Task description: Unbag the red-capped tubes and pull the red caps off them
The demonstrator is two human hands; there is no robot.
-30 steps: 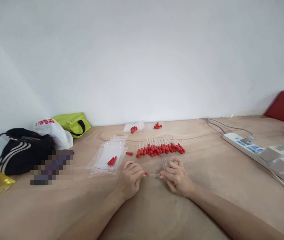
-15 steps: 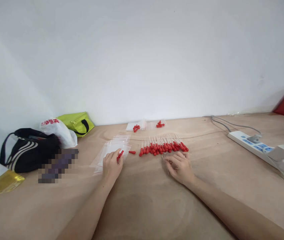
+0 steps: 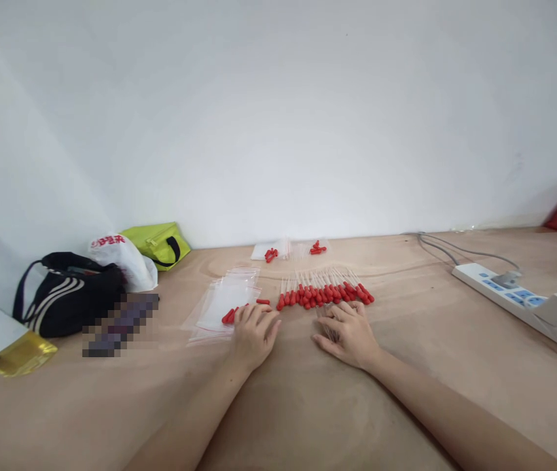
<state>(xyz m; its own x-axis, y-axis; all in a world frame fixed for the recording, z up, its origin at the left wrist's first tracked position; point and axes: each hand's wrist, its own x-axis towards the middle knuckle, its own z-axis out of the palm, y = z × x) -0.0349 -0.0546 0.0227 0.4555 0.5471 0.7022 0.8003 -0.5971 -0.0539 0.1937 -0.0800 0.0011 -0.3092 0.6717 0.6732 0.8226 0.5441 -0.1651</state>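
Observation:
Droppers with red bulbs and thin clear tubes (image 3: 324,294) lie side by side in a dense row on the table. My right hand (image 3: 349,335) is at the near side of this row, its fingers curled over several clear tubes that show between thumb and forefinger. My left hand (image 3: 254,335) rests palm down, fingers stretched out and a little apart, at the right edge of a stack of clear zip bags (image 3: 232,288). A few red bulbs (image 3: 230,316) lie on the bags beside its fingers. Just beyond its fingertips lies another red-bulbed dropper (image 3: 263,301).
Two small bags with red-bulbed droppers (image 3: 271,254) lie by the wall. To the left are a black bag (image 3: 74,294), a white plastic bag (image 3: 128,265), a lime-green pouch (image 3: 160,242) and a gold-and-white packet (image 3: 17,353). A power strip (image 3: 499,288) with cords stands right.
My left hand has moved right and let go of the red-bulbed droppers, which now lie on the bags. My right hand stays by the row, its thumb further out.

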